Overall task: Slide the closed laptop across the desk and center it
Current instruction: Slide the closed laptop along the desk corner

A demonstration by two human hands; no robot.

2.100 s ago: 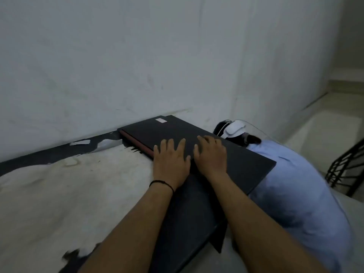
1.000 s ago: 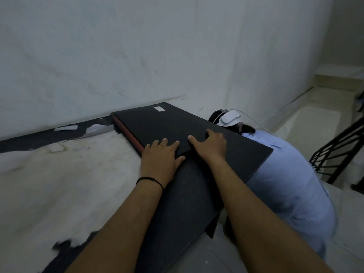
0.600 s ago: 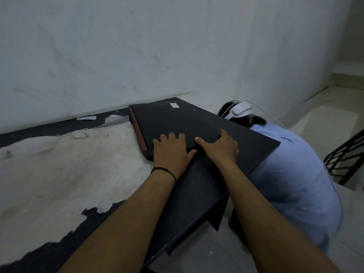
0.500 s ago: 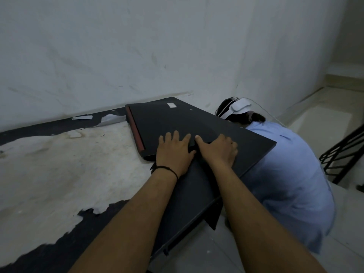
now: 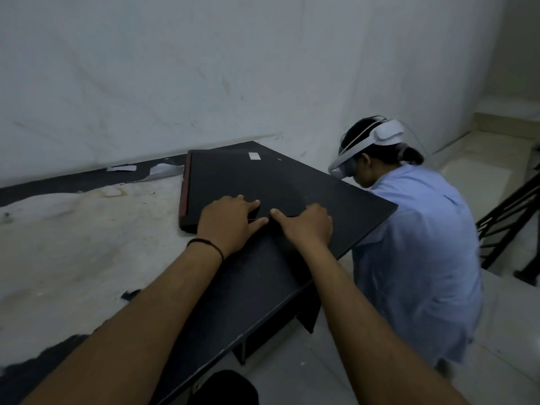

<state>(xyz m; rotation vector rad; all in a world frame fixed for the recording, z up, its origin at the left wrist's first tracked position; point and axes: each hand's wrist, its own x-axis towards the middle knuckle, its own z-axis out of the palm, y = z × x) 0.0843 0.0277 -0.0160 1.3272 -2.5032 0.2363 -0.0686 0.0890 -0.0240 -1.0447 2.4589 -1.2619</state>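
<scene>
The closed black laptop (image 5: 233, 182), with a red strip along its left edge and a small white sticker near its far edge, lies flat on the right part of the desk (image 5: 87, 244), close to the wall. My left hand (image 5: 228, 226) presses on its near left corner, thumb along the front edge. My right hand (image 5: 306, 226) sits just right of it, fingers curled over the same near edge. Both thumbs almost touch. The laptop's right side blends into the dark desktop, so I cannot make out its outline there.
The desk's top is pale and worn, with peeling dark coating; its right corner (image 5: 391, 207) juts out. A person in a light blue shirt (image 5: 423, 244) with a white headset (image 5: 382, 135) crouches right beside that corner. A black railing (image 5: 508, 220) stands further right. The wall (image 5: 204, 83) backs the desk.
The laptop has swung so its red edge points almost straight away from me. My hands have slipped back from mid-lid to its near edge. The crouching person's head has risen.
</scene>
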